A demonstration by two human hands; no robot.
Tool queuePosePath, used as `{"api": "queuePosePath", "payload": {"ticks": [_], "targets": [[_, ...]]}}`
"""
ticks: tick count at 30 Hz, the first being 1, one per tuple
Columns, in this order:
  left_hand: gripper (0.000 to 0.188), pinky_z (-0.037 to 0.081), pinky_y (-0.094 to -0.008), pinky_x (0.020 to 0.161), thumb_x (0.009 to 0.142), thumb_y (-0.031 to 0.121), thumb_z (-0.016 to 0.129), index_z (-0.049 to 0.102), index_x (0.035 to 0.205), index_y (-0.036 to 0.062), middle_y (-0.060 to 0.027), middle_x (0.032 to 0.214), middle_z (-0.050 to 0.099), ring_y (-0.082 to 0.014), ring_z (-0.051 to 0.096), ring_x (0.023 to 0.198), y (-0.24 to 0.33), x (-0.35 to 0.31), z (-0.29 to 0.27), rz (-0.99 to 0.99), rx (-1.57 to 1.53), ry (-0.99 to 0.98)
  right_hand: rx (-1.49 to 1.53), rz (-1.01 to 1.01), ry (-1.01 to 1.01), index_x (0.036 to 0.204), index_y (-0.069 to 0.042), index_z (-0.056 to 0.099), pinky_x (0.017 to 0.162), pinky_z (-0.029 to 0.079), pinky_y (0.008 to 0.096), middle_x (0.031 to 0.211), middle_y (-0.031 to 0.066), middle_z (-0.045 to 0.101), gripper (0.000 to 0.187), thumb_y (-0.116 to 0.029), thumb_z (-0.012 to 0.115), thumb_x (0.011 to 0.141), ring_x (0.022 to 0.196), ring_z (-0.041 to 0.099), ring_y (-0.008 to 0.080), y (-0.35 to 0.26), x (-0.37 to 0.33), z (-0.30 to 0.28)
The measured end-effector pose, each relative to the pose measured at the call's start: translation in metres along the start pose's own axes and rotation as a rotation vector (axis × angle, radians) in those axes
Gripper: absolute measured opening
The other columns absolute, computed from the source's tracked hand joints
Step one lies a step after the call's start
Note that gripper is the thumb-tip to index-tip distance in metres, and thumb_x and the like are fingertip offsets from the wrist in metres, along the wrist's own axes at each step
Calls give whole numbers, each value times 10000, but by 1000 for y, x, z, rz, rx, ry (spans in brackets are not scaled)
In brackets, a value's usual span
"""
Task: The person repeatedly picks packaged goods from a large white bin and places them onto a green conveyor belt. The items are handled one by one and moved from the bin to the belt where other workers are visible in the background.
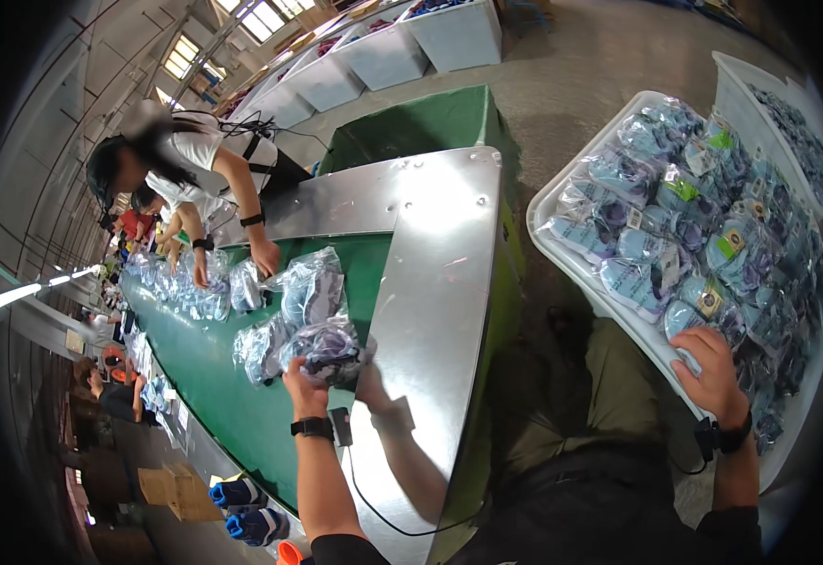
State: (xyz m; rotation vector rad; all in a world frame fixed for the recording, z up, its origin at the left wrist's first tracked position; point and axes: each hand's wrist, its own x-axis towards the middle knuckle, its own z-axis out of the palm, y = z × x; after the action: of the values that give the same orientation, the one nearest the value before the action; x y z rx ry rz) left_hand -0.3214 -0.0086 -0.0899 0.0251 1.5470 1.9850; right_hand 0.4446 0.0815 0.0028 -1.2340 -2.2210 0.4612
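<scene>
My left hand (306,386) is closed on the near end of a clear plastic bag (327,347) of light blue and purple shoes, just above the green conveyor belt (209,363). More bagged pairs (312,292) lie beside and beyond it on the belt. At the right, my right hand (708,372) is at the near edge of a white bin (576,287), thumb and fingers apart and loosely bent. Its fingertips are close to a bagged light blue shoe (682,320); whether they touch it is unclear. Several similar bagged pairs (637,273) fill the bin.
A bare metal ledge (430,330) borders the belt's end. Across it, a co-worker (195,160) reaches over bagged shoes. Another filled white bin (731,85) stands behind mine. Blue shoes (251,523) and cartons (181,490) are at lower left. A cable (374,513) hangs by my left wrist.
</scene>
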Motion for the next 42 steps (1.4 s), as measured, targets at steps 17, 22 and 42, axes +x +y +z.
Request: {"api": "queuePosePath", "payload": {"ticks": [17,22,42], "targets": [[723,503,-536,1125,981,274,575,309,1653,255,-100,1601,461,-327,507,1440,-85,-317,156,-136,-103,-560,134,-486,-122,1428,-121,592,1082,448,585,1453,127,506,651,-331,800,847,1425,454,401,-125,61,75],[658,431,-563,1187,1035,368,511,332,1646,205,-106,1611,453,-350,477,1470,-126,-401,212,-521,-12,-791,-209,-344,197,1443,-183,580,1090,408,681,1451,151,444,528,-265,683,932,1464,358,504,-107,40,72],[343,533,-306,994,1077,76,649,623,1408,-11,-58,1202,715,-154,676,1086,-115,-384,211,-216,575,-1218,-428,414,295,1139,-139,659,1216,364,526,1311,101,566,529,41,785,658,1415,508,384,85,-199,-119]]}}
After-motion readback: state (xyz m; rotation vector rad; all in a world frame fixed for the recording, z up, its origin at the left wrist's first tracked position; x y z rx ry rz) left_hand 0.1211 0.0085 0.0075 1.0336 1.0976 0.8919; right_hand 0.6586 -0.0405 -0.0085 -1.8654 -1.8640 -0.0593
